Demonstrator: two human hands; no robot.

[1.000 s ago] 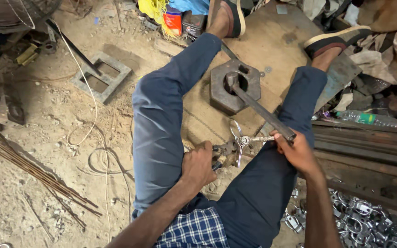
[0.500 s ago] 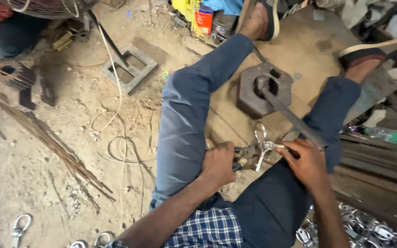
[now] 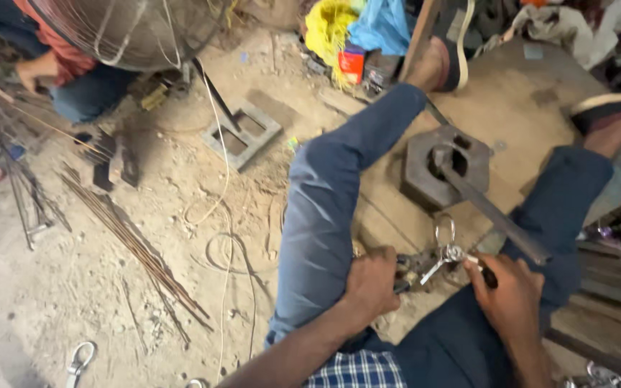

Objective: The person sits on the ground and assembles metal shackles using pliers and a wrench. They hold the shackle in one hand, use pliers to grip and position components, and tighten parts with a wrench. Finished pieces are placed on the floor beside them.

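Note:
I sit on the ground with my legs in blue trousers stretched out. My left hand (image 3: 372, 285) is closed around a dark metal tool (image 3: 415, 267) between my thighs. My right hand (image 3: 509, 289) grips the near end of a long flat steel bar (image 3: 494, 218). The far end of this bar sits in the hole of a heavy hexagonal metal block (image 3: 445, 167) on a wooden board (image 3: 519, 93). A small shiny metal ring clasp (image 3: 445, 243) lies between my two hands, at the tip of the tool.
A bundle of thin steel rods (image 3: 136, 251) lies on the sandy floor at left. A square metal frame (image 3: 244, 134) sits farther back. Another person (image 3: 52, 68) crouches at top left. Loose wire (image 3: 221, 215), a clasp (image 3: 79, 359) and yellow and blue bags (image 3: 353, 25) lie around.
The view has swung left and closer, showing more floor and the crouching person. My hands have stayed on the tool and bar, with the clasp between them.

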